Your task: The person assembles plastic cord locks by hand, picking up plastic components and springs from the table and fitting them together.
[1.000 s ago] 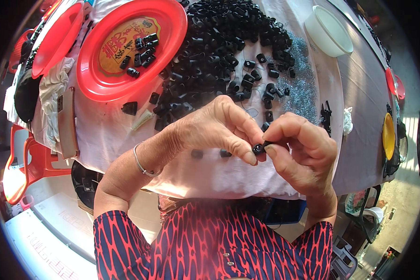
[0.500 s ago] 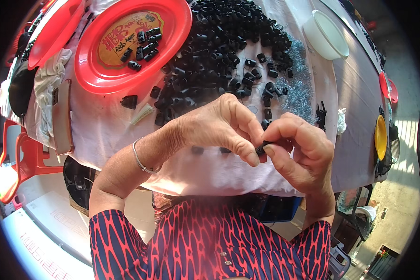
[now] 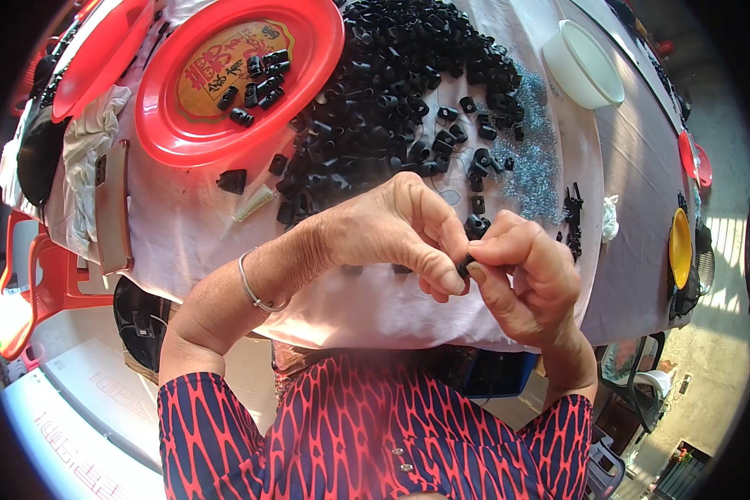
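Over the near part of the cloth-covered table, my left hand (image 3: 404,233) and my right hand (image 3: 529,275) meet fingertip to fingertip. Pinched between them is a small black plastic piece (image 3: 465,267), mostly covered by the fingers. Just beyond the fingertips lie loose black plastic pieces (image 3: 477,225), short and tube-like. They trail from a large heap of the same black pieces (image 3: 383,92) in the middle of the table. Right of the heap is a spread of small shiny metal springs (image 3: 532,158). A thin silver bangle is on my left wrist.
A red plate (image 3: 162,137) holding several black pieces stands at the far left. A phone in a brown case (image 3: 112,208) lies by the left edge near a crumpled white cloth (image 3: 92,158). A white tub (image 3: 583,67) stands at the far right, with thin black parts (image 3: 573,221) nearer.
My right hand has shifted slightly left and down, its fingers closing further around the black piece. My left hand has barely moved, and the pinch continues.
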Demonstrator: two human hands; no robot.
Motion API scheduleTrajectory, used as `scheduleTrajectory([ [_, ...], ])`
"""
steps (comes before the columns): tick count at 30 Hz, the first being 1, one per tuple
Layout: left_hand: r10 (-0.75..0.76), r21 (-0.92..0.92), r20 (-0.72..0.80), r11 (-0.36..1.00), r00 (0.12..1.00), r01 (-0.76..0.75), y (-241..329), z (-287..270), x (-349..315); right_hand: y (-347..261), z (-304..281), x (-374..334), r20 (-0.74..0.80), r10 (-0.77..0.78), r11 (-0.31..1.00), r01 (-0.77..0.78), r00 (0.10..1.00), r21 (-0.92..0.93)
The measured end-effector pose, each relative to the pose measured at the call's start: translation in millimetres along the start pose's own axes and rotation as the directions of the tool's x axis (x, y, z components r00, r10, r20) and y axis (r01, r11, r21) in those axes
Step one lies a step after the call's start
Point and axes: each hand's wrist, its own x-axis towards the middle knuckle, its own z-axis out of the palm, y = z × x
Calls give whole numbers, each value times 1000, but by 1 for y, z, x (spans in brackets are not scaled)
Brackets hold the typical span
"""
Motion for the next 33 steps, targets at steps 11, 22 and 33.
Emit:
scheduleTrajectory([
  [11,-62,-57,-77,997,995,58,-3,0,3,6,7,-7,-91,-75,990,62,993,-129],
  [22,-16,-149,-149,989,989,-6,-3,1,5,16,8,0,-83,-258,887,202,963,-415],
  [33,-13,-87,-189,996,982,-4,-1,3,4,15,9,-1,-67,-273,800,188,960,-569],
])
